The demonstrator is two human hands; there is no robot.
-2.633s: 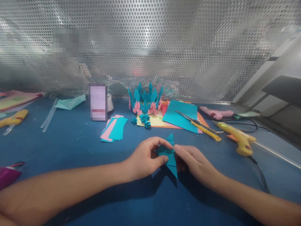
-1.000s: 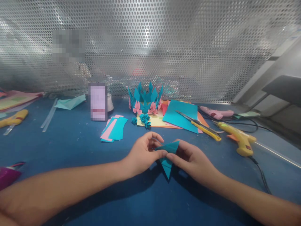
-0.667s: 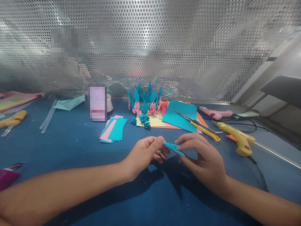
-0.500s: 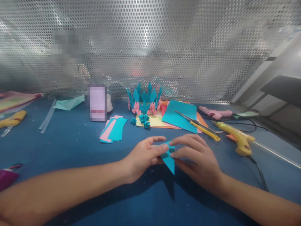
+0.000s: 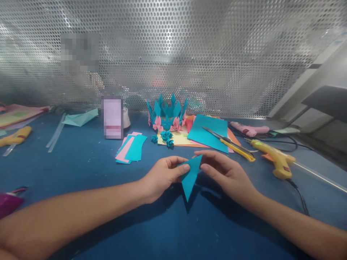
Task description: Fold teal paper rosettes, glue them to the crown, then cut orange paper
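Observation:
A teal paper folded into a long triangle (image 5: 190, 176) hangs point-down just above the blue table (image 5: 81, 169). My left hand (image 5: 162, 177) pinches its left upper corner between thumb and fingers. My right hand (image 5: 225, 172) is at its right upper corner, thumb and forefinger closed on the edge. Behind them stands a teal paper crown with pink paper flowers (image 5: 166, 117).
A stack of teal and pink strips (image 5: 131, 148) lies left of centre. Teal, yellow and orange sheets (image 5: 208, 133) lie behind with scissors (image 5: 230, 144) on them. Two glue guns, yellow (image 5: 276, 159) and pink (image 5: 248, 129), lie right with cables. A perforated metal screen (image 5: 173, 54) closes the back.
The folded teal paper was turned and refolded between both hands. It went from a bent two-pointed shape to one flat long triangle, now held up by its top corners.

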